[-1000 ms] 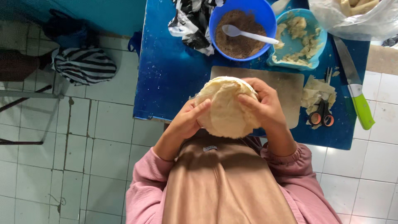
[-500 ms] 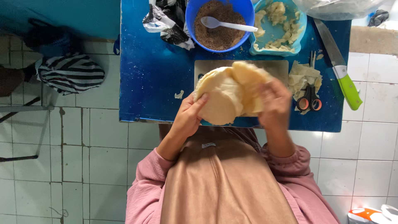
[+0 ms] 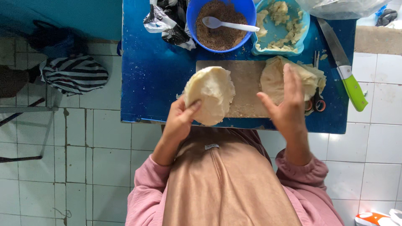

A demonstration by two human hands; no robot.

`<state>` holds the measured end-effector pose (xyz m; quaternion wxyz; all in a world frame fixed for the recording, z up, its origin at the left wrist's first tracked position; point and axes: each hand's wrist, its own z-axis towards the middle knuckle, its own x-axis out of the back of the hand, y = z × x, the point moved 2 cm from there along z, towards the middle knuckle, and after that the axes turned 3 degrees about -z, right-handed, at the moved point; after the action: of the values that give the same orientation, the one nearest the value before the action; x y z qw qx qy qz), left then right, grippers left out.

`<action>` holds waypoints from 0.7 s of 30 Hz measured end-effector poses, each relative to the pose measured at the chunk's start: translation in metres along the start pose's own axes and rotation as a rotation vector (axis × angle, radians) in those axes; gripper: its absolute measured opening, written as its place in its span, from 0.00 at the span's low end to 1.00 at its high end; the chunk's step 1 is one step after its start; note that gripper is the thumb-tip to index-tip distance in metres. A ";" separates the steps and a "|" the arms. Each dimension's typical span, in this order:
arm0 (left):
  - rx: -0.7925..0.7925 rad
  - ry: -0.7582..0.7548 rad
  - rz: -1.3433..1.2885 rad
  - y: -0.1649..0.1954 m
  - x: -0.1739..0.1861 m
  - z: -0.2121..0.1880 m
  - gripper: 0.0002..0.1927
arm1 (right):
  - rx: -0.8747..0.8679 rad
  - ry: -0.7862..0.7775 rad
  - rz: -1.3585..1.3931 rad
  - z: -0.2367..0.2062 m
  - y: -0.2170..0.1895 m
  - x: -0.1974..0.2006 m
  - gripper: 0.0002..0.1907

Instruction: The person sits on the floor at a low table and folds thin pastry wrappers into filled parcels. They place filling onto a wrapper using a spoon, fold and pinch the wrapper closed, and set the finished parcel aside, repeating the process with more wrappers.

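Observation:
My left hand [image 3: 181,118] holds a round, pale sheet of dough [image 3: 210,94] above the near edge of the blue table [image 3: 158,79]. My right hand [image 3: 286,104] is flat and open, fingers apart, just over a second dough sheet [image 3: 276,77] that lies at the right end of the wooden board [image 3: 247,86]. The board's middle is floury and bare.
A blue bowl of brown filling [image 3: 220,31] with a white spoon [image 3: 232,25] stands behind the board, beside a light blue dish of dough pieces [image 3: 278,27]. A green-handled knife [image 3: 345,75] and scissors [image 3: 318,98] lie at right. A black-and-white plastic bag [image 3: 167,21] sits left of the bowl.
The stack held in both hands has been split. One sheet now lies on the board's right end, my right hand has let go, and my left hand keeps the other.

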<state>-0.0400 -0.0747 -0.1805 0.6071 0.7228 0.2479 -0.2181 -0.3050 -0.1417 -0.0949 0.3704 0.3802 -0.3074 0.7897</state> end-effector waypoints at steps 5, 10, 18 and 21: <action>-0.407 -0.139 0.685 0.027 -0.046 -0.033 0.19 | -0.317 -0.151 1.037 -0.018 -0.040 -0.001 0.31; -0.706 -0.325 1.039 0.034 -0.081 -0.020 0.26 | -0.563 -0.023 1.605 -0.024 -0.046 -0.021 0.27; -0.202 -0.225 0.286 0.009 -0.056 -0.015 0.17 | -0.283 -0.117 1.092 -0.023 -0.058 -0.029 0.27; -0.072 -0.162 0.201 0.002 -0.047 -0.016 0.13 | -0.255 -0.080 1.107 -0.016 -0.067 -0.024 0.24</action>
<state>-0.0754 -0.0638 -0.1476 0.6694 0.7018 0.1322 -0.2047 -0.2452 -0.1021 -0.1095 -0.0676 0.1445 -0.5675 0.8078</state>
